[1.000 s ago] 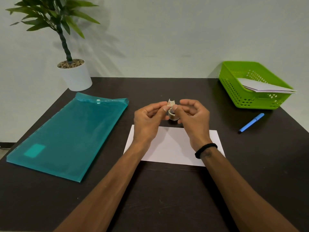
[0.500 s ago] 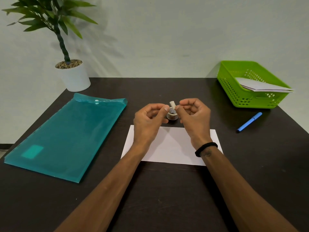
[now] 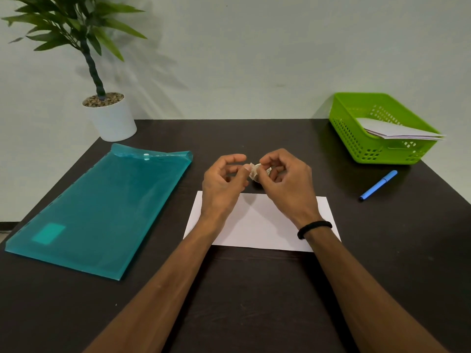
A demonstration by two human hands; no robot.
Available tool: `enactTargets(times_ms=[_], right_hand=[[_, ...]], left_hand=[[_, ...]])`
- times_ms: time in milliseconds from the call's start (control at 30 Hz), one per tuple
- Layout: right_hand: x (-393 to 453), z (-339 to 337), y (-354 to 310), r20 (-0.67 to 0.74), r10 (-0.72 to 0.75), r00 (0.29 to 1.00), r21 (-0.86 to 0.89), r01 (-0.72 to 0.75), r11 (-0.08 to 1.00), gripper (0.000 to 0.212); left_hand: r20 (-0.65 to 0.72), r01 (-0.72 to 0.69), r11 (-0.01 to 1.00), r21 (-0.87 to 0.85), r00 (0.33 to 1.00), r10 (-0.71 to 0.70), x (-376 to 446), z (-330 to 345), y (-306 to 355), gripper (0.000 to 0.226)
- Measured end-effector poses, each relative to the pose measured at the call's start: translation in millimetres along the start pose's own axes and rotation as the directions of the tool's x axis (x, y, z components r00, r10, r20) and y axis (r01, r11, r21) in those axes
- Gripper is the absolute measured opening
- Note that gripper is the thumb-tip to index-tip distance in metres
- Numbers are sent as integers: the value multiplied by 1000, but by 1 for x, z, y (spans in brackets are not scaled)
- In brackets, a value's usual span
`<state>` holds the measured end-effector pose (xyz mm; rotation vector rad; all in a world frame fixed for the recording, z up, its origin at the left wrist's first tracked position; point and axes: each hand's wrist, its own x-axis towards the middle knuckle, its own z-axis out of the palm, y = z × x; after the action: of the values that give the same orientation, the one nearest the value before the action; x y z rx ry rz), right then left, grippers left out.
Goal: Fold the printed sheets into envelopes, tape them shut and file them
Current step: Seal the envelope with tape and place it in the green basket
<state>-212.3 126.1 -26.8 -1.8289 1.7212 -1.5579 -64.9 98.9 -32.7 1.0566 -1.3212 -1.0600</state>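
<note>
Both hands are raised over the dark wooden table (image 3: 254, 289), close together, above the far edge of a white rectangular folded sheet of paper (image 3: 257, 225) that lies flat beneath the wrists. Well to the left of the hands lies a translucent teal plastic document folder (image 3: 96, 207) with a snap button on its flap. Beyond the folder, at the table's far left corner, stands a green leafy plant in a white pot (image 3: 112, 118). Far to the right of the hands sits a lime-green perforated plastic basket (image 3: 356, 138) holding a few folded white papers (image 3: 397, 131), whose corner juts over the basket's right rim. Between the basket and the right hand, a blue pen (image 3: 378, 185) lies at a slant on the table.

The forearms cover the middle of the white sheet's near edge. A black band (image 3: 314, 228) circles the right wrist.

The small roll of tape (image 3: 263, 171) is mostly hidden inside the right hand (image 3: 285, 182); only a pale sliver and a dark patch below it show, so its shape is hard to make out. That hand's fingers are curled round the roll. The left hand (image 3: 221, 184) pinches the loose, crinkled end of the tape between thumb and forefinger, its other fingers loosely curled, and this end spans the narrow gap between the two hands.
</note>
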Motion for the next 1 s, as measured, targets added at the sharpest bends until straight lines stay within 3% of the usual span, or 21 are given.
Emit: enactTargets(times_ms=[367,700,1000], right_hand=[[4,-4,1,-73,202,977,258,-177,950,19],[3,-3,4,-13,303,953,361,-278,890,24],[2,-8,-1,108,357,928,526,-358,771,23]], left_hand=[[67,-17,999,27,998,16,1,0,1,28],[69,5,999,-37,998,-3,-2,2,3,24],[39,-29,999,-27,999,31,-2,2,0,23]])
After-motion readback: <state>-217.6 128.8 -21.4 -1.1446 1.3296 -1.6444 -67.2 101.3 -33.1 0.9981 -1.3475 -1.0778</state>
